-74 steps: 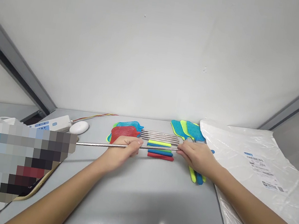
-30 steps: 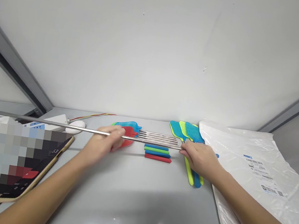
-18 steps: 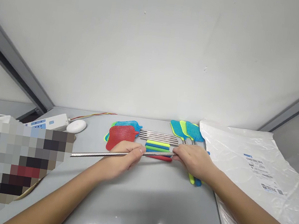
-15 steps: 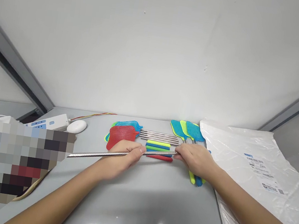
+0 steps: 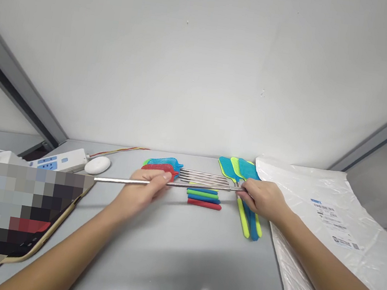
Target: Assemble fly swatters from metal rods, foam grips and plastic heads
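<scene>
Both hands hold a long thin metal rod (image 5: pixel 202 185) nearly level above the table. My left hand (image 5: pixel 141 190) is closed around it, thumb on top, and part of the rod sticks out to the left. At its right end my right hand (image 5: pixel 261 199) pinches it; a step in thickness shows near those fingers. Behind my left hand lie a red mesh fly swatter head (image 5: pixel 173 171) and a blue one (image 5: pixel 165 161). Several metal rods (image 5: pixel 206 177) lie side by side to their right. Below these is a row of coloured handles, including a red handle (image 5: pixel 204 204).
Several fly swatters with handles (image 5: pixel 248 169) lie by my right hand. A white plastic mailer bag (image 5: pixel 299 219) covers the table's right side. On the left are a power strip (image 5: pixel 58 161), a white oval object (image 5: pixel 98 165) and a partly blurred-out device (image 5: pixel 44 234). A wall stands behind.
My hands have moved farther apart, left hand leftward and right hand rightward. The rod is higher and more level, and a longer stretch of it shows between the hands.
</scene>
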The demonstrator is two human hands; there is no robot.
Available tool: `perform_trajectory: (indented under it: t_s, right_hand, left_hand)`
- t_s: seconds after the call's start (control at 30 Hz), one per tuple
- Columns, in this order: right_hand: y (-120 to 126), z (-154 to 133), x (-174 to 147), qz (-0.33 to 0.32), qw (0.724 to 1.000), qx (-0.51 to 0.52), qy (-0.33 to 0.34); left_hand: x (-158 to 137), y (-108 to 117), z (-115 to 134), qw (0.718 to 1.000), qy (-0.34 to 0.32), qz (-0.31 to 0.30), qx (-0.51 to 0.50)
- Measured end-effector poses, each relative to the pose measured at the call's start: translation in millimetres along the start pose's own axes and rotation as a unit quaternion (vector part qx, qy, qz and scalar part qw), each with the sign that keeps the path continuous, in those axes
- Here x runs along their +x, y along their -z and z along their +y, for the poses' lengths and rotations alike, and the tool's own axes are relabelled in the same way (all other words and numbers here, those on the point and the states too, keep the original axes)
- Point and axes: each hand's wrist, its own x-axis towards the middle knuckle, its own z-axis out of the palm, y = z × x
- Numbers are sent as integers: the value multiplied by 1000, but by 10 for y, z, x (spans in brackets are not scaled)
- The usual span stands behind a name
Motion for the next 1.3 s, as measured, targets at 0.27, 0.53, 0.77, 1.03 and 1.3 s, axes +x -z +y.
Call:
perform_trajectory:
  t_s: [0.27,0.53,0.77,1.03,1.3]
  right_hand:
    - [-8,60,2,6,1000,-10,-27]
    - [-32,105,-27,11,999,-27,-40]
    - [11,-220,48,40,999,-19,17]
    - [8,87,10,37,998,-58,9]
    - [7,267,-33,36,996,-72,-36]
  left_hand:
    - [64,138,-49,996,2,65,-54]
    - [70,46,-91,992,22,88,-88]
    - [-9,-281,16,990,49,43,-124]
    - [17,-100,36,990,14,85,-108]
    - [53,-38,2,977,11,144,-159]
